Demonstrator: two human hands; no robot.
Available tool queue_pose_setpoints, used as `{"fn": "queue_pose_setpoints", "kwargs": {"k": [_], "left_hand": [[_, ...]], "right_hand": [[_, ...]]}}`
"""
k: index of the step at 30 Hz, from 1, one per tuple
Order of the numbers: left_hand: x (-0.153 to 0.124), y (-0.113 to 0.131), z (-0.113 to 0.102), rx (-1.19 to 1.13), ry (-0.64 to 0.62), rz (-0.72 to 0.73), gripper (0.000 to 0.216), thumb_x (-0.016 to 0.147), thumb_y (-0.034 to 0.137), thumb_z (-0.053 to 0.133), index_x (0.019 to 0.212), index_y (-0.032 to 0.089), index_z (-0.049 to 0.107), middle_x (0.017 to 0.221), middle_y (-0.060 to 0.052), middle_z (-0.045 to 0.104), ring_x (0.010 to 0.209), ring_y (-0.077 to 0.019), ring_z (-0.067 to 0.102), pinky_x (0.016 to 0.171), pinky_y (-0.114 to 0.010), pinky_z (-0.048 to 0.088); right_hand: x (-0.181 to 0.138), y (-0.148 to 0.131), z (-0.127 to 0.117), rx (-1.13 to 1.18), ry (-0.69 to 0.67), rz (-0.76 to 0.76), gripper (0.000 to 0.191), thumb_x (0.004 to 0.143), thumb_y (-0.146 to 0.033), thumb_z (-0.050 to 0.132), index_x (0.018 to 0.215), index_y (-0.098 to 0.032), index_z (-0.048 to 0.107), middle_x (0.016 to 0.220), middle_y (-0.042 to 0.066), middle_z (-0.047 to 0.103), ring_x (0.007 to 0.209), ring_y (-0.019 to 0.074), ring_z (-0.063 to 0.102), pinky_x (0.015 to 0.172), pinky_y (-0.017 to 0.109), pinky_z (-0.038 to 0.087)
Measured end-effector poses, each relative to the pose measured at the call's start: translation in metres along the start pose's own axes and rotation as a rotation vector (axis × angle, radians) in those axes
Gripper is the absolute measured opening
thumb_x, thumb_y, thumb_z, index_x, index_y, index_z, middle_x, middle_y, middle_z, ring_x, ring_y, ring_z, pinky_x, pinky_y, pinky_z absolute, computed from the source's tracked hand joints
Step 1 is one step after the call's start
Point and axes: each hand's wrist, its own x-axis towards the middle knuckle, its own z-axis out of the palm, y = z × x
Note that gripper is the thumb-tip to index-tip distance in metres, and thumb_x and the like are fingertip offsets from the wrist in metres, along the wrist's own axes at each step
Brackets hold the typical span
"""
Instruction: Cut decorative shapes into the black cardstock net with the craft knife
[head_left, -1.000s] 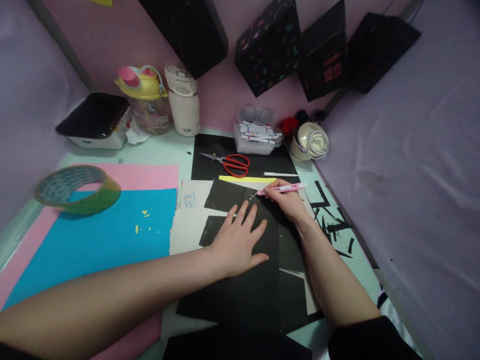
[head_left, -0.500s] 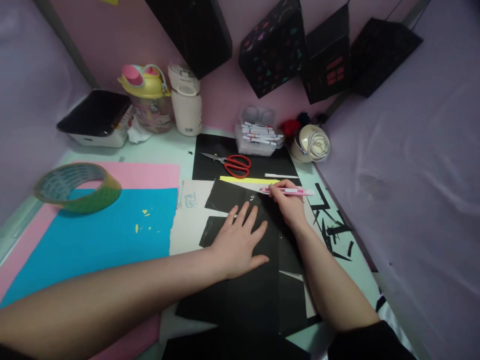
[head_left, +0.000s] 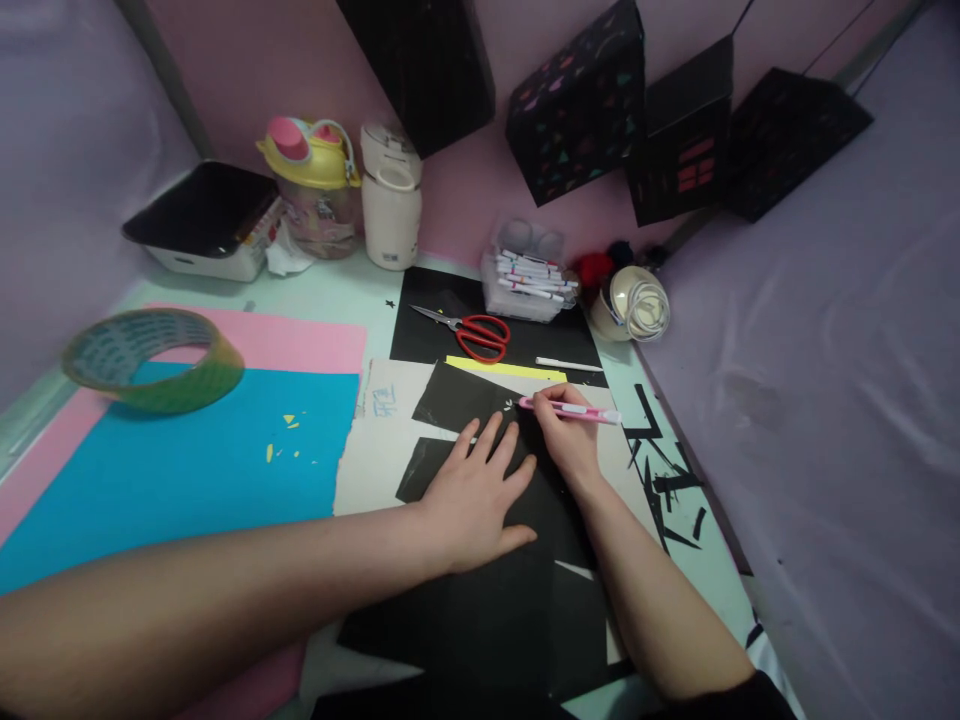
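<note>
Fingers, left hand (head_left: 472,510): spread wide, laid flat on the black card (head_left: 487,625), tips pointing away from the wearer.
Fingers, right hand (head_left: 571,440): closed in a pen grip around the pink tool (head_left: 576,411).
Surface (head_left: 352,300): pale green, carries everything except the boxes.
Black card: on the surface in front of the wearer, under the left hand, flaps at its far left lying over white paper (head_left: 375,455).
Pink sheet (head_left: 319,342): left side, partly under the blue sheet (head_left: 225,490).
Boxes (head_left: 585,110): four, black, hanging along the back; two show coloured cutouts.
Back sheet (head_left: 420,345): black, beyond the white paper.
Tape roll (head_left: 217,385): lying across pink and blue sheets.
Tray (head_left: 202,215): back left, black top, white base.
Jug (head_left: 322,220): yellow lid, right of the tray.
Bottle (head_left: 391,220): white, upright, beside the jug.
Marker box (head_left: 517,305): clear, at the back, full of white pens.
Scissors (head_left: 456,324): red handles, flat on the back sheet.
Pink tool: over the black card, tip just beside the white marks; contact can't be told.
White pen (head_left: 568,365): right of the scissors.
Scraps (head_left: 676,482): black, loose, far right.
White marks (head_left: 508,405): tiny, on the card near the left fingertips.
</note>
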Motion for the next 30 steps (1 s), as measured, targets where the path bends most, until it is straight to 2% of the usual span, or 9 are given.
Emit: {"fn": "queue_pose_setpoints", "kwargs": {"k": [19, 25, 30], "left_hand": [[-0.0004, -0.0001, -0.0026, -0.015, -0.015, -0.006, 0.075, 0.087, 0.067, 0.048, 0.145, 0.02, 0.043, 0.157, -0.019, 0.022, 0.146, -0.0413, 0.008, 0.115, -0.057, 0.008], [0.0001, 0.0001, -0.0023, -0.017, 0.002, -0.001, 0.076, 0.086, 0.067, 0.05, 0.144, 0.019, 0.044, 0.157, -0.019, 0.021, 0.146, -0.0407, 0.01, 0.116, -0.056, 0.007], [-0.001, 0.0, -0.0021, -0.013, 0.007, -0.002, 0.076, 0.086, 0.067, 0.05, 0.143, 0.018, 0.044, 0.157, -0.019, 0.021, 0.146, -0.0409, 0.01, 0.116, -0.056, 0.007]], "right_hand": [[-0.0019, 0.0019, 0.0017, -0.045, -0.015, -0.05, 0.018, 0.081, -0.033, 0.062, 0.067, -0.022, 0.057, 0.067, -0.001, 0.062, 0.065, 0.0163, 0.057, 0.064, 0.029, 0.045], [-0.0082, -0.0005, 0.0043, -0.191, -0.092, -0.139, 0.015, 0.081, -0.034, 0.061, 0.073, -0.023, 0.056, 0.064, -0.002, 0.061, 0.056, 0.0148, 0.054, 0.057, 0.028, 0.042], [-0.0092, -0.0014, 0.0045, -0.238, -0.121, -0.154, 0.016, 0.083, -0.033, 0.057, 0.07, -0.024, 0.054, 0.061, -0.003, 0.059, 0.053, 0.0143, 0.052, 0.056, 0.027, 0.041]]}}
